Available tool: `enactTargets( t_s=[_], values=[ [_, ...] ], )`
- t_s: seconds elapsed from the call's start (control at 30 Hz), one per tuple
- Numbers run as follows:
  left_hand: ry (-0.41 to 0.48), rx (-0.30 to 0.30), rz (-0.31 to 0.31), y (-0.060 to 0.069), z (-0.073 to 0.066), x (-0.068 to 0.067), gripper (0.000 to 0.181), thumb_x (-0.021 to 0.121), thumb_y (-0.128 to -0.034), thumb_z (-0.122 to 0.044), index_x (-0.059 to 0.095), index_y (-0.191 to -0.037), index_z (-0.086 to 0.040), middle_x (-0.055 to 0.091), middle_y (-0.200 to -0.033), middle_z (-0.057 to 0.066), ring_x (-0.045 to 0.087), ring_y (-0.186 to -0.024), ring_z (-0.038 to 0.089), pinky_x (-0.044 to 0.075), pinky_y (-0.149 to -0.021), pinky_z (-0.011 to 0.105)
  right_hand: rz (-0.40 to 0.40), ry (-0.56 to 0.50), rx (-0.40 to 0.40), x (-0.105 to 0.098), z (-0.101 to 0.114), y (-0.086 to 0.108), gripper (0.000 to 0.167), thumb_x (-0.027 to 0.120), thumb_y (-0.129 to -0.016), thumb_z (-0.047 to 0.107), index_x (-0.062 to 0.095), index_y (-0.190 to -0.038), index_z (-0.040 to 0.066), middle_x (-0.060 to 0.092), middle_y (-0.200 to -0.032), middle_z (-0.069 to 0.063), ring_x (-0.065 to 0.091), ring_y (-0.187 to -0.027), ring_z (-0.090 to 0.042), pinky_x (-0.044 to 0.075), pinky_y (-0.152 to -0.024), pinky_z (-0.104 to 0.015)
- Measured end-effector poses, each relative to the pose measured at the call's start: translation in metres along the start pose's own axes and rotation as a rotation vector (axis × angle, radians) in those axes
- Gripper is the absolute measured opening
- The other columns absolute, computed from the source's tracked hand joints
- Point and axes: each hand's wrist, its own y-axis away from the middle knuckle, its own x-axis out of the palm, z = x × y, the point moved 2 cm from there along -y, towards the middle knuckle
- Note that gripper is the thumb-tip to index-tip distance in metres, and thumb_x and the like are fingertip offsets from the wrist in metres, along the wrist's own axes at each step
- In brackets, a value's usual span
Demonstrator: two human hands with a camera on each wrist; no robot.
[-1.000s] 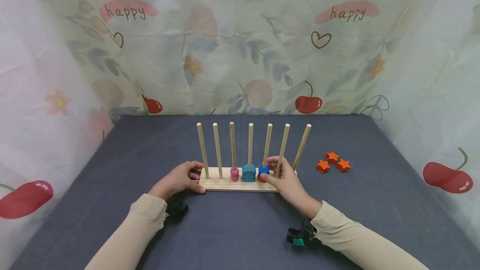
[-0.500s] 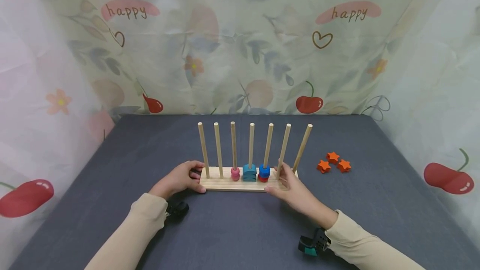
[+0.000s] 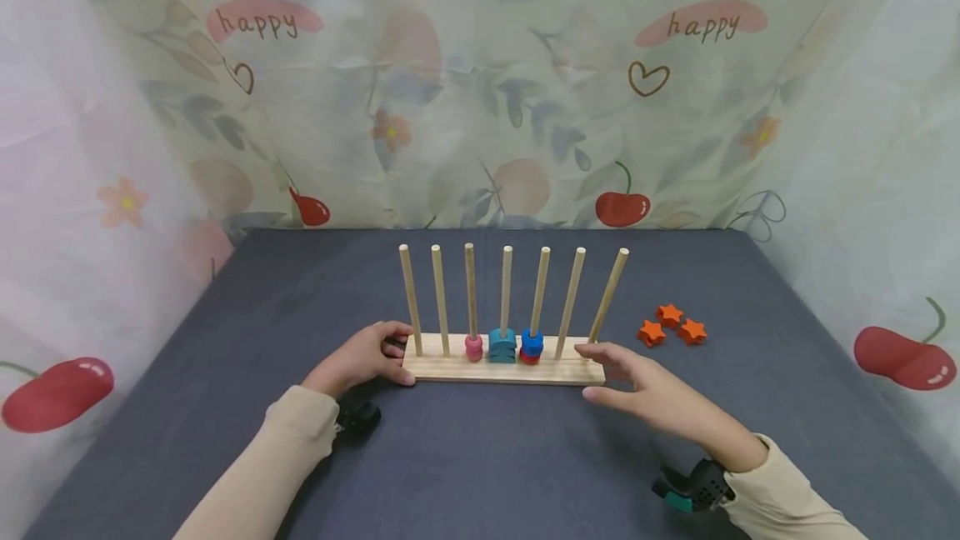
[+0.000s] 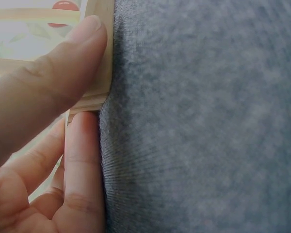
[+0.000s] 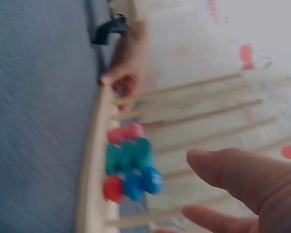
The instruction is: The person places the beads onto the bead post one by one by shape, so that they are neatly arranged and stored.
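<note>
A wooden peg board (image 3: 450, 370) with several upright pegs stands on the table. My left hand (image 3: 363, 359) grips its left end; in the left wrist view the thumb (image 4: 87, 43) lies over the board's edge and a finger (image 4: 82, 160) touches the end. Pink beads (image 3: 473, 347) sit on the third peg from the left, teal pieces (image 3: 502, 346) on the fourth. Blue beads (image 3: 532, 342) above a red one (image 3: 529, 359) sit on the fifth. My right hand (image 3: 652, 386), fingers extended and holding nothing, is at the board's right end.
Three orange star-shaped beads (image 3: 669, 325) lie on the dark tablecloth (image 3: 480, 465), right of the board. Behind stands a patterned curtain (image 3: 465, 107), and similar cloth hangs at both sides. Each wrist wears a black camera (image 3: 697, 486).
My right hand has let go of the blue bead on the fifth peg and moved right, past the last pegs, its fingers spreading. The left hand keeps its place on the board.
</note>
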Motion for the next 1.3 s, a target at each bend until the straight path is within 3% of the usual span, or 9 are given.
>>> enactTargets(
  t_s=[0.1,0.23,0.47,0.6,0.67,0.77,0.9,1.1,1.3],
  values=[
    [0.006,0.001,0.002,-0.001,0.000,0.000,0.081,0.088,-0.0661,-0.005,0.049,-0.136,0.000,0.050,-0.125,0.016,0.055,-0.102,0.022,0.051,-0.084,0.032,-0.021,-0.005,-0.023,-0.012,0.001,0.005,0.057,0.064,-0.093,0.037,0.047,-0.139,0.009,0.048,-0.143,-0.015,0.045,-0.132,-0.038,0.041,-0.103,-0.052],
    [0.008,-0.005,-0.002,-0.001,-0.002,0.000,0.080,0.088,-0.0664,-0.004,0.049,-0.137,0.000,0.050,-0.126,0.016,0.055,-0.102,0.023,0.051,-0.084,0.032,-0.107,-0.003,-0.058,-0.029,0.003,0.010,0.044,0.064,-0.094,0.030,0.053,-0.131,0.008,0.057,-0.131,-0.015,0.057,-0.119,-0.030,0.051,-0.089,-0.032],
    [-0.002,0.000,-0.001,0.002,-0.001,-0.002,0.080,0.088,-0.0669,-0.005,0.048,-0.136,0.001,0.050,-0.124,0.017,0.055,-0.102,0.024,0.051,-0.085,0.033,-0.307,-0.014,-0.080,-0.049,-0.001,0.009,0.039,0.061,-0.096,0.027,0.055,-0.129,0.008,0.060,-0.126,-0.012,0.061,-0.104,0.001,0.051,-0.084,-0.020],
    [0.003,-0.015,-0.006,0.003,0.001,-0.002,0.080,0.088,-0.0669,-0.006,0.048,-0.137,0.001,0.050,-0.124,0.016,0.055,-0.102,0.023,0.051,-0.086,0.033,-0.410,0.006,-0.040,-0.056,-0.012,0.002,0.046,0.063,-0.094,0.031,0.053,-0.133,0.008,0.058,-0.129,-0.012,0.061,-0.106,-0.004,0.049,-0.082,-0.016],
    [0.006,-0.024,-0.010,0.003,0.001,-0.001,0.080,0.088,-0.0666,-0.005,0.049,-0.136,0.000,0.050,-0.124,0.015,0.055,-0.102,0.023,0.051,-0.086,0.033,-0.433,0.015,-0.006,-0.058,-0.019,-0.002,0.051,0.064,-0.093,0.034,0.051,-0.135,0.008,0.056,-0.132,-0.014,0.060,-0.114,-0.016,0.050,-0.083,-0.019],
    [0.016,-0.010,-0.003,0.002,0.002,0.000,0.081,0.088,-0.0662,-0.004,0.048,-0.136,0.001,0.051,-0.125,0.017,0.055,-0.102,0.023,0.051,-0.085,0.033,-0.433,0.020,0.055,-0.061,-0.031,-0.008,0.058,0.064,-0.093,0.038,0.048,-0.138,0.006,0.051,-0.138,-0.019,0.053,-0.124,-0.034,0.051,-0.091,-0.034],
    [0.032,0.013,0.009,0.001,0.002,0.001,0.081,0.087,-0.0660,-0.002,0.047,-0.136,0.003,0.052,-0.127,0.018,0.056,-0.103,0.024,0.051,-0.084,0.033,-0.404,0.041,0.142,-0.065,-0.048,-0.016,0.059,0.065,-0.093,0.034,0.047,-0.140,0.004,0.047,-0.142,-0.023,0.047,-0.128,-0.041,0.045,-0.098,-0.052],
    [0.033,0.023,0.015,0.001,0.000,0.000,0.081,0.087,-0.0660,-0.002,0.048,-0.136,0.003,0.050,-0.128,0.019,0.056,-0.103,0.024,0.051,-0.084,0.033,-0.377,0.097,0.214,-0.071,-0.071,-0.026,0.054,0.066,-0.093,0.022,0.048,-0.139,0.000,0.050,-0.138,-0.026,0.049,-0.125,-0.042,0.045,-0.096,-0.052],
    [0.029,0.024,0.016,0.002,-0.001,0.000,0.081,0.087,-0.0657,-0.002,0.048,-0.136,0.003,0.051,-0.128,0.018,0.057,-0.103,0.024,0.052,-0.084,0.033,-0.359,0.148,0.230,-0.071,-0.084,-0.032,0.049,0.067,-0.091,0.015,0.052,-0.134,-0.003,0.055,-0.132,-0.028,0.055,-0.118,-0.040,0.048,-0.091,-0.049]
  ],
)
